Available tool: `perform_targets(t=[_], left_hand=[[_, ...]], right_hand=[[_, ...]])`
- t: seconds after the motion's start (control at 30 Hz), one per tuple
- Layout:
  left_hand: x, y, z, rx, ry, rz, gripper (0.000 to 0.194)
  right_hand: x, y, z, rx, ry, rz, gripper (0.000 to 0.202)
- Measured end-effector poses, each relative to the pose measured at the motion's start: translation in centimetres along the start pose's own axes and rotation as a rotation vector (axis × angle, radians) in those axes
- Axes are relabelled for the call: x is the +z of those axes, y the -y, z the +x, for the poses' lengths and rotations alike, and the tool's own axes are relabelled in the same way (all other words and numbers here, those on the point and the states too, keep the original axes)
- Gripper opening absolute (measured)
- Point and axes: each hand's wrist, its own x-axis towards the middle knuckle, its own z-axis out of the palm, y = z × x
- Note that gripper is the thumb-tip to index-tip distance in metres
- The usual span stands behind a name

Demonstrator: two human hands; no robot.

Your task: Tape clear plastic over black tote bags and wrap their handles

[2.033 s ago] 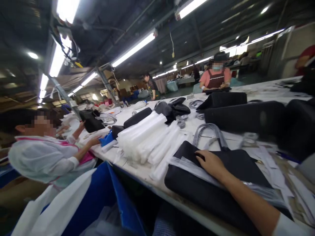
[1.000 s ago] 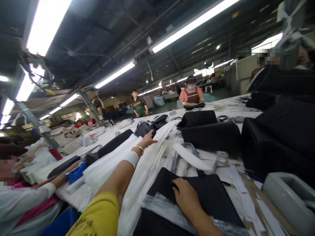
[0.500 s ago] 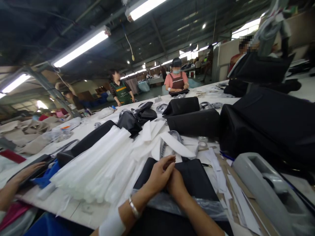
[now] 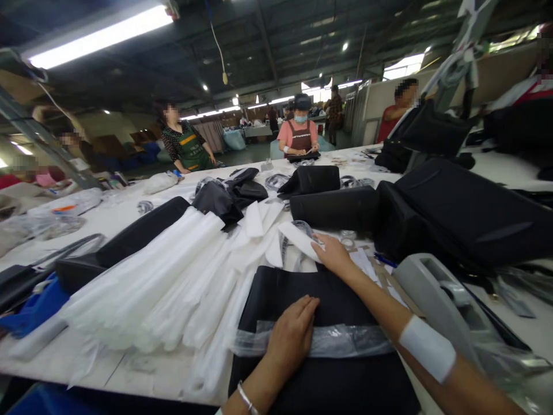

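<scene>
My left hand (image 4: 292, 333) lies flat on a black fabric piece (image 4: 319, 377), its fingers stretched out over the edge of a clear plastic strip (image 4: 345, 341) that runs across the fabric. My right hand (image 4: 334, 253) reaches past the fabric's far edge, its thumb and fingers closed on the end of a white foam strip (image 4: 298, 237). More white foam strips (image 4: 147, 282) are heaped just left of the fabric. A coiled item in clear plastic (image 4: 302, 226) sits partly under the held strip.
A grey tape dispenser (image 4: 436, 294) stands on the right, close to my right forearm. Black bags (image 4: 466, 202) and a black box-shaped piece (image 4: 334, 208) lie beyond. A blue bin (image 4: 37, 308) is at left. Across the table a masked person (image 4: 299, 132) handles black material.
My hands were together over the black fabric. The right has moved forward to the foam strip; the left has come down flat on the fabric. The view has turned slightly right.
</scene>
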Motion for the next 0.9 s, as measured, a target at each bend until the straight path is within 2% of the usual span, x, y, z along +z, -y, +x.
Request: perform_targets(t=[0.07, 0.17, 0.27, 0.33, 0.4, 0.47, 0.53, 0.6, 0.7, 0.8, 0.9], left_hand=[[-0.1, 0.0, -0.2, 0.026, -0.014, -0.014, 0.044], [-0.2, 0.1, -0.5, 0.037, -0.025, -0.020, 0.041], [-0.3, 0.2, -0.5, 0.047, -0.015, -0.025, 0.039], [-0.3, 0.3, -0.3, 0.053, 0.003, -0.031, 0.039], [-0.4, 0.3, -0.1, 0.050, 0.026, -0.034, 0.037], [-0.6, 0.2, 0.0, 0.042, 0.053, -0.032, 0.035], [-1.0, -0.1, 0.2, 0.036, 0.093, -0.025, 0.032], [-1.7, -0.6, 0.8, 0.056, 0.157, -0.005, 0.030], [-2.7, -1.4, 2.8, 0.111, 0.279, 0.065, 0.034], [-2.6, -2.0, 6.4, 0.128, 0.313, 0.110, 0.037], [-0.7, -2.0, 10.8, 0.160, 0.267, 0.035, 0.036]], right_hand=[[1.0, -0.6, 1.6, 0.038, 0.038, -0.100, 0.041], [3.0, -1.0, 2.7, 0.096, 0.055, -0.135, 0.045], [3.4, -1.1, 3.2, 0.100, 0.073, -0.102, 0.040], [2.3, -1.2, 3.4, 0.073, 0.073, -0.039, 0.030], [0.1, -1.3, 3.5, 0.041, 0.023, 0.040, 0.022], [-2.5, -1.6, 2.9, 0.027, -0.064, 0.108, 0.029], [-5.3, -2.3, 1.5, 0.026, -0.149, 0.219, 0.039], [-7.6, -3.4, -0.8, 0.034, -0.198, 0.437, 0.041], [-9.8, -5.6, -5.0, 0.082, -0.242, 0.747, 0.037], [-10.2, -7.7, -9.0, 0.163, -0.345, 0.632, 0.035], [-9.3, -8.9, -11.7, 0.251, -0.432, 0.416, 0.033]])
